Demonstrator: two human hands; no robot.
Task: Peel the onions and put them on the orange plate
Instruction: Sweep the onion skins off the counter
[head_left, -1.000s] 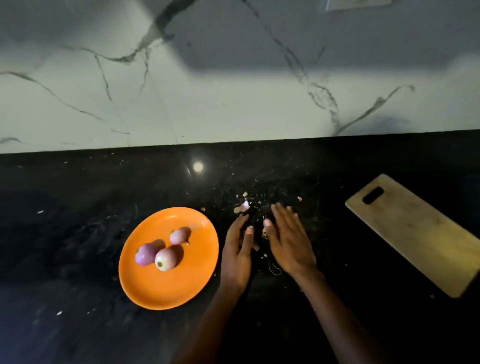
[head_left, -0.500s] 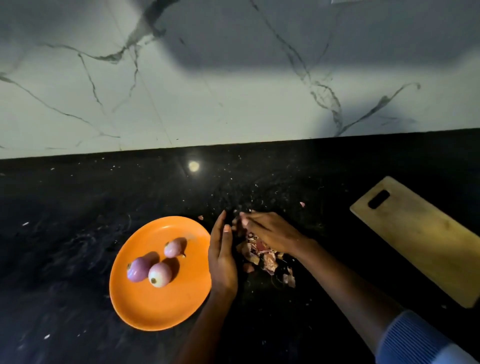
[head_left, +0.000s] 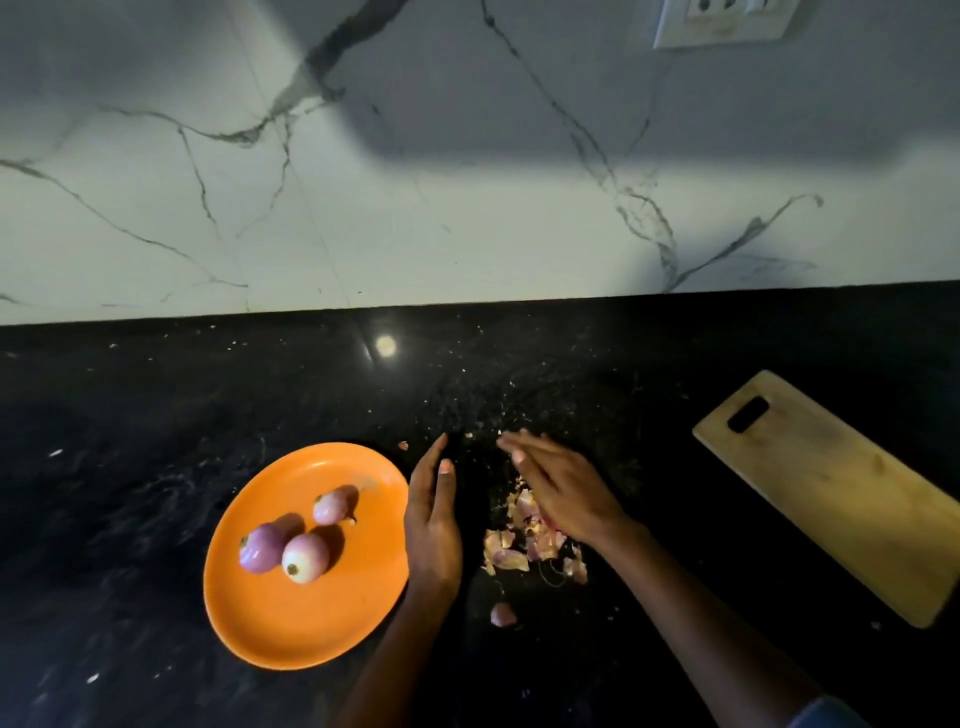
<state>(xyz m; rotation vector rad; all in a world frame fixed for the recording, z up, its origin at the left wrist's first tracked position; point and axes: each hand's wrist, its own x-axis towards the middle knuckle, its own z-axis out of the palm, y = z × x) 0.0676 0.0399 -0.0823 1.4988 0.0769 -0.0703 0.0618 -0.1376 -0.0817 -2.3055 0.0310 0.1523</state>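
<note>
Orange plate (head_left: 270, 618), on black counter (head_left: 130, 467): three peeled onions (head_left: 305, 557). Left hand (head_left: 432, 525), just right of plate: edge-on, fingers straight, holding nothing. Onion skins (head_left: 511, 551), heaped between hands. Right hand (head_left: 563, 486): flat, fingers extended, over skins, empty. Wooden cutting board (head_left: 836, 493), far right

Orange plate (head_left: 291, 623), pale purple onions (head_left: 305, 557), black speckled counter (head_left: 130, 467), grey-veined white marble wall (head_left: 415, 234)

Right hand (head_left: 563, 493) is motion-blurred at the fingertips and hiding part of the onion peels (head_left: 524, 545), while the cutting board (head_left: 836, 493) runs off the right edge
</note>
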